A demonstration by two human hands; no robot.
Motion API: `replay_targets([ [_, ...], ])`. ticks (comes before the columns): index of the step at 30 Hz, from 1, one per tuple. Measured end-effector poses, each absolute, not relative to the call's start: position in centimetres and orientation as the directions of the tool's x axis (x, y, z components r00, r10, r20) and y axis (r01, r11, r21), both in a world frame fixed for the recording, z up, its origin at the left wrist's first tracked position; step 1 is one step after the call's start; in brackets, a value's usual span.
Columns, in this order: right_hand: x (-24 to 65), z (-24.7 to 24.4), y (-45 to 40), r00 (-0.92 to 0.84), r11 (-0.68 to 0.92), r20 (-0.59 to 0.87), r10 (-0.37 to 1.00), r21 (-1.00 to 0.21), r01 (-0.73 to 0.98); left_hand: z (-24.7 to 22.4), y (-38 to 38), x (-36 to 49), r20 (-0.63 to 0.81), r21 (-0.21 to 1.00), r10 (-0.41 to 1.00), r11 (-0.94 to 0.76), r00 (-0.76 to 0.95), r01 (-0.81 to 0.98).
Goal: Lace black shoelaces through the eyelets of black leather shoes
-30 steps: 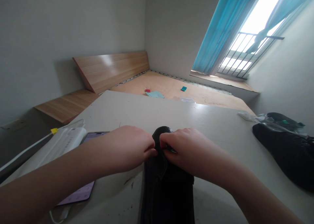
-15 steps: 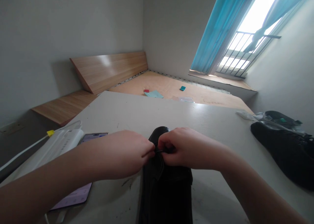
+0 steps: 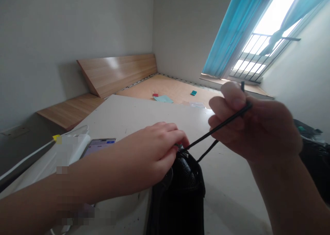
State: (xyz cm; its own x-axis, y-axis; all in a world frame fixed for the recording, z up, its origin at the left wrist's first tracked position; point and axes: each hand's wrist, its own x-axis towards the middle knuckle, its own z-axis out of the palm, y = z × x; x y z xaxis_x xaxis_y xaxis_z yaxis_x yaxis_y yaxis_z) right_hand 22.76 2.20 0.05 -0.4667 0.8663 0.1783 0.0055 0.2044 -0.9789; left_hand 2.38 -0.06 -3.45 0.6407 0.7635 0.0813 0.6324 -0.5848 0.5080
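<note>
A black leather shoe stands on the white table in front of me, its opening towards me. My left hand is closed at the front of the shoe by the lace holes, its fingertips partly hidden. Raised to the right above the table, my right hand is closed around a black shoelace. Two strands of the lace run taut from the shoe up to that hand, and a short end sticks out above the fingers.
A phone and a white power strip with cables lie on the left of the table. Another black shoe is at the right edge, near clear plastic wrapping. Behind the table is a bed with small items on it.
My right hand has moved up and right from the shoe, drawing the shoelace out into a taut loop. My left hand has shifted slightly right and stays at the shoe.
</note>
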Motion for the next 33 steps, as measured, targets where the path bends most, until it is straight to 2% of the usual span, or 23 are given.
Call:
replay_targets([
  [2, 22.4, 0.6, 1.6, -0.329, 0.26, 0.232, 0.915, -0.964, 0.045, -4.0, 0.1, 2.2, -0.012, 0.503, 0.764, -0.553, 0.645, 0.664],
  [5, 22.4, 1.2, 1.2, -0.228, 0.321, 0.307, 0.924, -0.946, 0.03, -4.6, 0.4, 2.1, -0.134, 0.477, 0.755, -0.519, 0.643, 0.709],
  [9, 22.9, 0.8, 1.5, -0.221, 0.44, 0.432, 0.875, -0.898, -0.015, -4.8, 0.6, 2.1, -0.106, 0.46, 0.776, -0.516, 0.622, 0.723],
  [12, 23.0, -0.2, 1.8, -0.206, 0.616, 0.582, 0.786, -0.765, 0.188, -4.9, 0.6, 2.3, -0.064, 0.474, 0.773, -0.533, 0.631, 0.701],
  [14, 22.8, -0.8, 1.7, -0.204, 0.647, 0.624, 0.754, -0.655, 0.391, -4.9, 0.6, 2.5, -0.065, 0.479, 0.778, -0.524, 0.624, 0.704],
  [16, 22.5, -1.1, 1.5, -0.227, 0.627, 0.612, 0.758, -0.588, 0.511, -5.1, 0.5, 2.6, -0.074, 0.487, 0.786, -0.509, 0.614, 0.71],
  [18, 22.4, -1.2, 1.1, -0.262, 0.623, 0.59, 0.764, -0.566, 0.54, -5.3, 0.5, 2.9, -0.075, 0.495, 0.793, -0.497, 0.605, 0.713],
  [27, 21.8, -1.0, 0.1, -0.384, 0.651, 0.528, 0.757, -0.57, 0.501, -7.3, 0.6, 4.3, 0.013, 0.539, 0.781, -0.531, 0.624, 0.654],
  [33, 21.5, -0.9, -0.4, -0.415, 0.666, 0.522, 0.745, -0.553, 0.5, -7.8, 0.6, 4.7, 0.068, 0.615, 0.744, -0.556, 0.665, 0.559],
])
